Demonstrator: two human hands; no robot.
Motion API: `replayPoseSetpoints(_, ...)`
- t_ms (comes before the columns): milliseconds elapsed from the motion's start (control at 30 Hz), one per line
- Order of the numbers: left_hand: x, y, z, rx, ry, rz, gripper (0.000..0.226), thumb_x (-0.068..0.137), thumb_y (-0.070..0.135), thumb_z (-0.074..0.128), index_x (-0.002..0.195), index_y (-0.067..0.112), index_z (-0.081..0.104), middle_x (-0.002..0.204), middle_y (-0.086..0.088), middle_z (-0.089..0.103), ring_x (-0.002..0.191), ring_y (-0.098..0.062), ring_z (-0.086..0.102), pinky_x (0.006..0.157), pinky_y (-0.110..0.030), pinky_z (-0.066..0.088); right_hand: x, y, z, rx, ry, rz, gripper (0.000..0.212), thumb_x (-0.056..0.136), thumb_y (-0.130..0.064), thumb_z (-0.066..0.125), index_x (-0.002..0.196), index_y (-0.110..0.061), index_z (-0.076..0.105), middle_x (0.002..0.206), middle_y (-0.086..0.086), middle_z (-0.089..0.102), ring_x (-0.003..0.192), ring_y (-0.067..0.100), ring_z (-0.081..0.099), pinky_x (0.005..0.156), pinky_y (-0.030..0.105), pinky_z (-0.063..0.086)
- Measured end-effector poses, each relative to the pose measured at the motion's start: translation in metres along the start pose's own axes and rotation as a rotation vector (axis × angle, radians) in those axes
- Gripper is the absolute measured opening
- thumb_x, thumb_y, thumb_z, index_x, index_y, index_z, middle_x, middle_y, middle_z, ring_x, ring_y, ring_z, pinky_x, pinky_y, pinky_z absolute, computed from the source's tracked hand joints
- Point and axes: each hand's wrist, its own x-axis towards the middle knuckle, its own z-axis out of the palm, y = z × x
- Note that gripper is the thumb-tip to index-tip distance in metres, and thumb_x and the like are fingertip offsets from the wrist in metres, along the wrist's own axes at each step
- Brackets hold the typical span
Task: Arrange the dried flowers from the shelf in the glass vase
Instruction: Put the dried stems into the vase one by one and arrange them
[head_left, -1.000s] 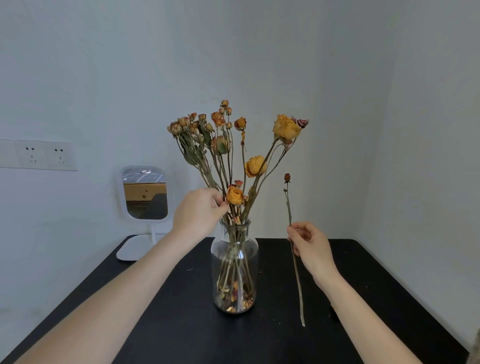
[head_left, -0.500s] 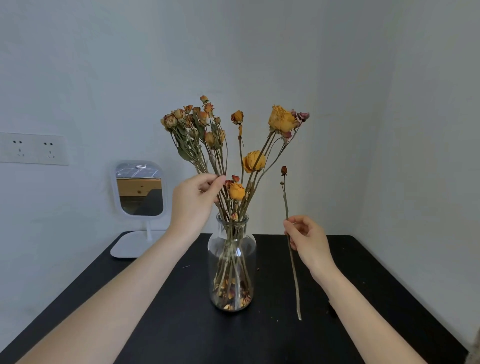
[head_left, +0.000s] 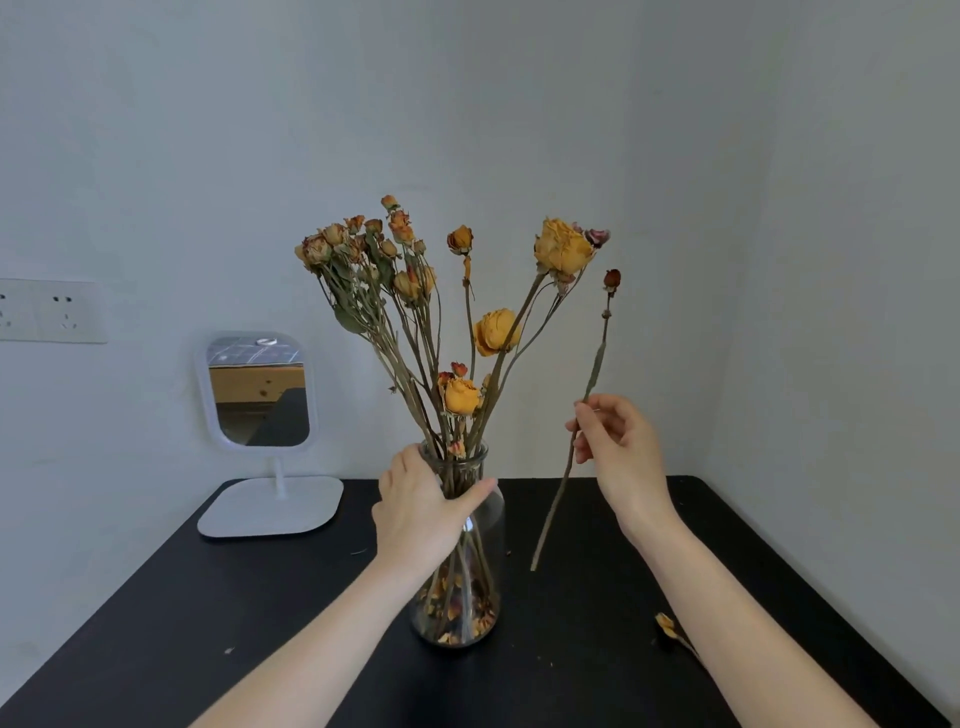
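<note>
Standing in the middle of the frame on the black counter is the glass vase, full of dried flowers that fan out toward the top. Fallen petals lie in its bottom. The left hand wraps around the neck of the vase, gripping it. To the right, the right hand pinches one thin stem with a small dark red bud on top. The stem tilts and hangs in the air, apart from the vase. A white mirror stands at the left. A small dried bit lies on the counter at the lower right.
</note>
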Motion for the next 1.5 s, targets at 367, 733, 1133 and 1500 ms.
replayPoseSetpoints(367, 0.011, -0.028, -0.016, -0.332, -0.234, 0.076, 0.047, 0.066, 0.046, 0.076, 0.106, 0.036, 0.053, 0.102, 0.018, 0.061, 0.096, 0.003, 0.055, 0.081, -0.018, 0.042, 0.007, -0.005, -0.005, 0.081, 0.050, 0.003, 0.010, 0.094, -0.017, 0.050, 0.093, -0.023, 0.057, 0.080, 0.001, 0.064, 0.058, 0.001, 0.061, 0.057, 0.013, 0.052)
replayPoseSetpoints(733, 0.009, -0.028, -0.025, -0.389, -0.243, 0.101, 0.065, 0.063, 0.046, 0.078, 0.114, 0.033, 0.040, 0.108, 0.023, 0.052, 0.099, 0.007, 0.049, 0.083, -0.015, 0.037, 0.014, -0.038, -0.002, 0.228, 0.114, -0.097, 0.012, 0.095, -0.014, 0.047, 0.093, -0.020, 0.057, 0.081, 0.001, 0.065, 0.062, 0.003, 0.063, 0.062, 0.015, 0.054)
replayPoseSetpoints(1133, 0.016, -0.038, -0.029, -0.384, -0.344, 0.094, 0.056, 0.073, 0.034, 0.073, 0.115, 0.043, 0.037, 0.106, 0.028, 0.052, 0.105, 0.001, 0.051, 0.080, -0.012, 0.038, 0.019, -0.056, 0.014, 0.254, 0.028, -0.178, 0.012, 0.096, -0.010, 0.046, 0.094, -0.015, 0.057, 0.079, 0.002, 0.065, 0.063, 0.006, 0.061, 0.062, 0.018, 0.053)
replayPoseSetpoints(1500, 0.015, -0.038, -0.025, -0.391, -0.224, 0.080, 0.067, 0.064, 0.042, 0.079, 0.115, 0.042, 0.035, 0.100, 0.035, 0.047, 0.090, 0.013, 0.047, 0.081, -0.010, 0.036, 0.009, -0.061, 0.026, 0.122, -0.150, -0.264, 0.016, 0.095, -0.009, 0.047, 0.089, -0.020, 0.056, 0.082, 0.006, 0.065, 0.067, 0.010, 0.060, 0.062, 0.021, 0.053)
